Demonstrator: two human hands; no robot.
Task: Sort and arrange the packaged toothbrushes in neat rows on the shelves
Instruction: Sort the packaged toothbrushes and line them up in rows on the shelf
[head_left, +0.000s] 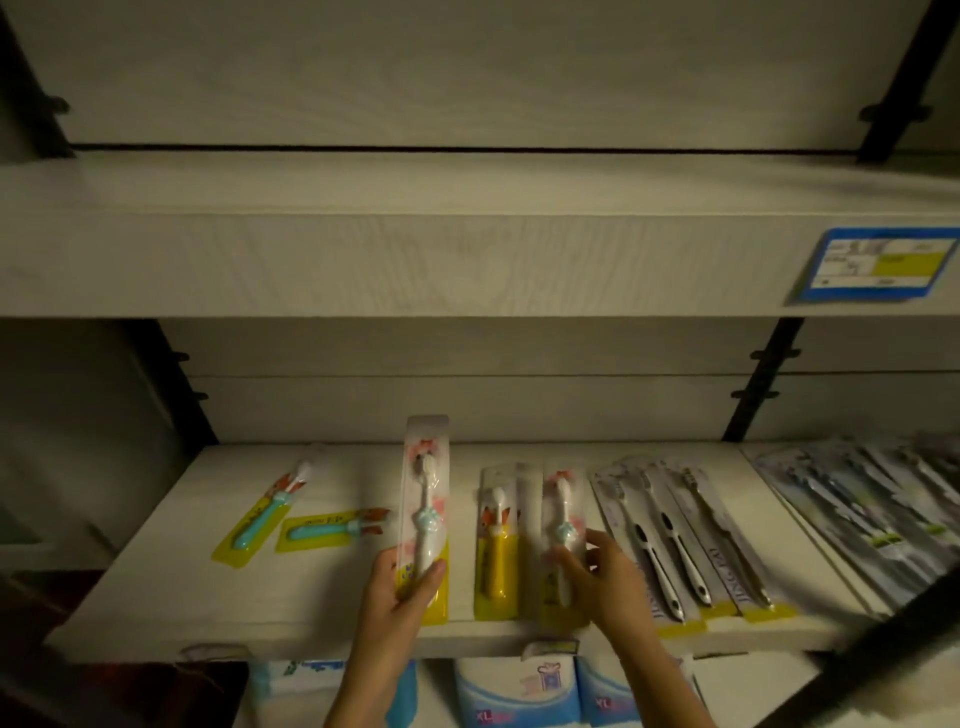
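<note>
Left hand (402, 584) grips a long clear blister pack w/ white kids' toothbrush (427, 512), lower end, tilted up off the pale wood-grain shelf (156, 587). Right hand (602, 577) pinches a similar white-brush pack (560, 535) lying beside the yellow-handled brush pack (496, 545).

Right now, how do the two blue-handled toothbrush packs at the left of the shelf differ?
The left blue pack lies diagonally, brush head toward the back wall; the right blue pack lies nearly crosswise, head pointing right. The left one sits nearer the shelf's left end; the right one nearer the left hand. Both have yellow cards and lie flat, untouched.
</note>
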